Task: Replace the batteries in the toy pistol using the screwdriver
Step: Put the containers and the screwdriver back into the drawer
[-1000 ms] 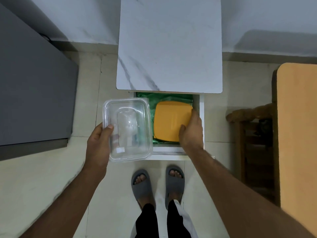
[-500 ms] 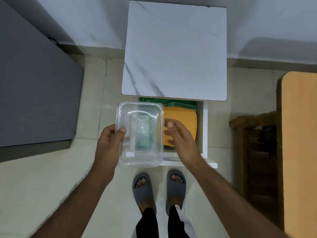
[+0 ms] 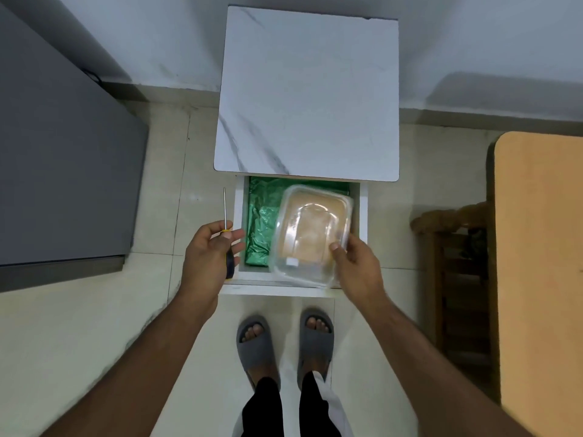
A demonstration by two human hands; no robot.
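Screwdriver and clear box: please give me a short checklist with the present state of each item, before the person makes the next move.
1. Screwdriver is in the left hand, fingers curled around the handle: ok.
2. Shaft points away from the body and from the right hand: ok.
3. Clear box is pinched at its near right edge only, above the orange lid in the drawer: grip security cannot tell.
4. Clear box is fully set down: cannot tell.
5. Drawer is open, so it must be shut before leaving: not ok.
6. Toy pistol and batteries are in view: not ok.
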